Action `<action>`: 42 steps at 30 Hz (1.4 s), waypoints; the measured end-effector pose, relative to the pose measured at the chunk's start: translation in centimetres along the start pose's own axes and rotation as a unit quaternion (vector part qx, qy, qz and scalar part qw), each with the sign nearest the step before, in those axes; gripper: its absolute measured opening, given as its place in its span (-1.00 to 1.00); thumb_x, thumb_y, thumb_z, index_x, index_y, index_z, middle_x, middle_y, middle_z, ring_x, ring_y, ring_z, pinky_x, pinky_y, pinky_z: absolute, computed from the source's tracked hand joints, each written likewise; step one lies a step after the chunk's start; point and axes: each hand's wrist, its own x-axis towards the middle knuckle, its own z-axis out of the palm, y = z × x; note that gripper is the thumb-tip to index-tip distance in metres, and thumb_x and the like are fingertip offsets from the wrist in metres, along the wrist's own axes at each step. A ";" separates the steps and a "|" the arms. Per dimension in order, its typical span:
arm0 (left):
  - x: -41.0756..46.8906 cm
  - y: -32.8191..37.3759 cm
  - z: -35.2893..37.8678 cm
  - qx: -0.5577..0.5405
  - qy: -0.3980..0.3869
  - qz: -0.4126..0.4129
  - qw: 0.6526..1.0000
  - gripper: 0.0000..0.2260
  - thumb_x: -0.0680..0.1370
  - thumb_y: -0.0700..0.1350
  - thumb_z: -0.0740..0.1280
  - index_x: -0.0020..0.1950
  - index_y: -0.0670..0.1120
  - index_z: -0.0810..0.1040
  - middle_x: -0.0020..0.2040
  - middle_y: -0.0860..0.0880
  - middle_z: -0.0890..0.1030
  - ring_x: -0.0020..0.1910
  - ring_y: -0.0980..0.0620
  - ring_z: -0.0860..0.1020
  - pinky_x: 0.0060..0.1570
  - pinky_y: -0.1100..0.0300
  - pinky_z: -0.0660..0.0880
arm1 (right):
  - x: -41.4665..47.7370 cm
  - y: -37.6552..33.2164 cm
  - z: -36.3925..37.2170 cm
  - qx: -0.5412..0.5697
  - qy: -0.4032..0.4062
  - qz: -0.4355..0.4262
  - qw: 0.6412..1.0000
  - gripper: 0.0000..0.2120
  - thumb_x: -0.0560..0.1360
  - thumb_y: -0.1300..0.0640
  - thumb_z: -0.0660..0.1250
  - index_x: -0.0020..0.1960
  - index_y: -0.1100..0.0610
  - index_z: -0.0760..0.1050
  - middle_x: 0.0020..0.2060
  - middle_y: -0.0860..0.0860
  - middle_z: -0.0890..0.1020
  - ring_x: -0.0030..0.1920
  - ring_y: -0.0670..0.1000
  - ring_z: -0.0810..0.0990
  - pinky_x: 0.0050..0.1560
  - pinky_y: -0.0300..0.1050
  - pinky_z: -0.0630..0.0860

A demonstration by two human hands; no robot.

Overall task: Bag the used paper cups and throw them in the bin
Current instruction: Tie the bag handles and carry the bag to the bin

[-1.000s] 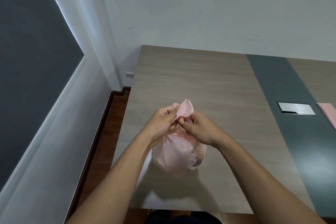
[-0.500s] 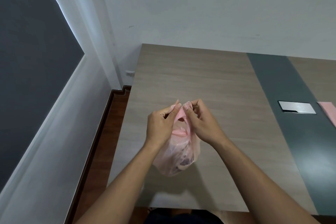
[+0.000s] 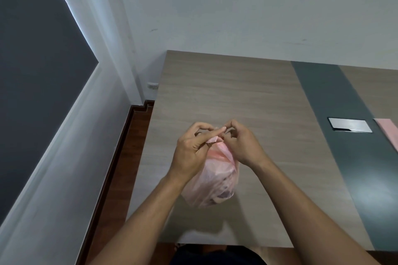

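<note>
Both hands are up over the near part of the table, working the top of the bag! Left hand [image 3: 191, 153] has the gathered neck of the pink plastic bag [image 3: 213, 180] pinched in its fingers, a little pink tail poking out between them; right hand [image 3: 243, 146] is curled in close from the other side, thumb and forefinger nipped on the same twist of plastic, fingertips nearly meeting the left's. Looks like a knot going in.

The bag hangs below the hands, just off the table [image 3: 226, 92] near its front left corner, shadow pooled under it. Thin, see-through film, soft and slippery, dark shapes bunched at the bottom, presumably the paper cups, though they can't be made out clearly. I'd call it light and crushable, so the hold belongs up at the twisted neck, not around the belly.

Half a second back the loose ends stood higher between the hands; now they're drawn down tight and the bag is slimmer, more of a teardrop.

Further out: a metal plate [image 3: 350, 125] set in the dark strip toward the right edge, a pink sheet [image 3: 387, 133] beyond it. No bin in view.
</note>
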 end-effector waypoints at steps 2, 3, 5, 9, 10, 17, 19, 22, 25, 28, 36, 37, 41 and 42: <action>0.2 -0.1 -0.1 -0.012 -0.003 0.001 1.000 -0.70 0.63 -0.28 0.49 0.31 -0.01 0.77 0.11 -0.01 0.59 0.00 0.13 0.61 -0.03 0.36 0.52 | 0.1 0.3 -0.1 0.011 -0.048 -0.004 0.999 -0.84 0.59 0.10 0.51 -0.05 -0.04 0.53 -0.25 -0.10 0.65 -0.19 -0.04 0.61 -0.05 0.05 0.61; 0.2 -0.1 0.0 -0.017 -0.003 -0.003 1.000 -0.72 0.63 -0.27 0.49 0.29 -0.03 0.78 0.08 0.00 0.57 -0.03 0.17 0.58 -0.05 0.40 0.48 | 0.0 0.3 -0.2 0.017 -0.065 -0.009 0.998 -0.83 0.58 0.11 0.52 -0.04 -0.03 0.53 -0.22 -0.09 0.66 -0.15 -0.06 0.62 -0.02 0.01 0.60; 0.3 -0.1 0.1 -0.028 0.000 -0.016 0.999 -0.76 0.64 -0.26 0.49 0.26 -0.03 0.79 0.02 0.00 0.55 -0.07 0.19 0.57 -0.06 0.39 0.47 | -0.2 0.3 -0.4 0.023 -0.088 -0.010 0.996 -0.92 0.59 0.05 0.52 -0.02 0.00 0.63 -0.14 -0.04 0.74 -0.10 -0.08 0.67 0.02 -0.05 0.60; 0.4 -0.5 0.4 -0.065 0.035 -0.129 0.989 -0.82 0.67 -0.13 0.46 0.23 0.02 0.80 -0.03 0.01 0.63 -0.06 0.05 0.66 -0.04 0.08 0.64 | -1.2 -0.5 -0.7 0.065 -0.142 0.032 0.987 -0.40 0.64 -0.30 0.30 -0.07 0.27 0.64 -0.24 0.01 0.65 -0.22 0.02 0.54 -0.11 0.01 0.43; 0.4 -0.7 0.5 -0.069 0.041 -0.162 0.984 -0.83 0.67 -0.08 0.46 0.22 0.03 0.80 -0.03 0.02 0.66 -0.04 0.04 0.68 -0.01 -0.01 0.65 | -1.3 -0.4 -0.8 0.089 -0.144 0.040 0.985 -0.33 0.65 -0.33 0.26 -0.07 0.32 0.61 -0.24 0.07 0.65 -0.20 0.02 0.52 -0.09 0.01 0.40; 0.1 -1.2 0.2 -0.108 0.012 -0.288 0.952 -0.80 0.70 0.04 0.41 0.10 0.01 0.82 -0.44 0.26 0.59 -0.47 0.28 0.46 -0.38 0.41 0.32 | -1.9 -0.1 -1.5 0.198 -0.269 0.062 0.940 -0.84 0.63 0.08 0.38 0.02 0.18 0.62 -0.11 0.02 0.68 -0.09 0.02 0.62 -0.02 -0.05 0.51; 0.1 -1.7 0.5 -0.117 0.001 -0.312 0.943 -0.77 0.70 0.07 0.41 0.03 0.01 0.82 -0.50 0.18 0.53 -0.50 0.21 0.38 -0.41 0.31 0.30 | -2.2 0.0 -1.5 0.148 -0.296 0.044 0.943 -0.94 0.63 0.21 0.45 0.07 0.14 0.57 -0.13 -0.02 0.67 -0.13 -0.04 0.63 -0.11 -0.17 0.54; 0.2 -2.2 0.8 -0.145 -0.013 -0.364 0.920 -0.69 0.68 0.14 0.42 -0.07 -0.02 0.81 -0.46 0.02 0.49 -0.46 0.07 0.38 -0.39 0.20 0.32 | -1.9 0.8 -0.4 0.001 -0.233 0.006 0.972 -0.84 0.56 0.21 0.47 0.01 0.04 0.51 -0.19 -0.09 0.63 -0.19 -0.06 0.55 -0.11 -0.06 0.46; 0.0 -2.4 0.9 -0.183 -0.020 -0.436 0.881 -0.66 0.66 0.14 0.44 -0.15 -0.05 0.78 -0.44 -0.03 0.47 -0.44 0.05 0.38 -0.38 0.19 0.34 | -2.0 1.5 0.8 -0.020 -0.159 -0.001 0.987 -0.70 0.56 0.11 0.51 0.16 -0.02 0.43 -0.19 -0.18 0.73 -0.22 -0.13 0.62 -0.15 -0.15 0.49; 0.2 -3.1 1.0 -0.259 -0.035 -0.512 0.818 -0.68 0.67 0.04 0.47 0.01 -0.24 0.75 -0.42 -0.03 0.46 -0.47 0.06 0.35 -0.42 0.22 0.33 | -2.2 1.8 1.2 -0.004 -0.120 -0.054 0.991 -0.62 0.56 0.17 0.51 0.23 -0.01 0.38 -0.35 -0.24 0.62 -0.34 -0.16 0.52 -0.29 -0.27 0.39; 0.6 -4.4 0.8 -0.332 -0.057 -0.552 0.763 -0.80 0.70 -0.15 0.43 -0.10 -0.20 0.62 -0.37 -0.03 0.47 -0.54 0.13 0.37 -0.51 0.27 0.30 | -2.5 1.6 0.8 -0.080 -0.067 -0.217 0.971 -0.75 0.58 0.06 0.55 0.16 -0.06 0.53 0.09 -0.16 0.62 -0.08 -0.25 0.56 -0.12 -0.38 0.41; 0.6 -4.5 0.8 -0.324 -0.055 -0.550 0.767 -0.80 0.70 -0.15 0.42 -0.09 -0.20 0.61 -0.37 -0.04 0.47 -0.54 0.12 0.37 -0.51 0.27 0.30 | -2.4 1.7 0.9 -0.090 -0.062 -0.232 0.966 -0.79 0.60 0.04 0.53 0.17 -0.05 0.56 0.11 -0.15 0.61 -0.05 -0.28 0.56 -0.10 -0.40 0.40; 0.6 -4.9 0.9 -0.317 -0.057 -0.545 0.774 -0.79 0.71 -0.14 0.41 -0.08 -0.21 0.62 -0.36 -0.05 0.51 -0.52 0.11 0.39 -0.52 0.26 0.30 | -2.1 2.1 1.5 -0.110 -0.050 -0.269 0.955 -0.85 0.66 -0.06 0.45 0.17 -0.04 0.64 0.11 -0.12 0.60 -0.03 -0.30 0.53 -0.01 -0.37 0.42; 0.5 -5.1 1.0 -0.316 -0.055 -0.548 0.773 -0.77 0.71 -0.14 0.42 -0.10 -0.21 0.63 -0.37 -0.05 0.51 -0.52 0.11 0.39 -0.51 0.26 0.31 | -2.1 2.2 1.7 -0.104 -0.045 -0.273 0.955 -0.85 0.67 -0.07 0.45 0.16 -0.03 0.67 0.10 -0.10 0.61 -0.01 -0.29 0.54 0.01 -0.34 0.45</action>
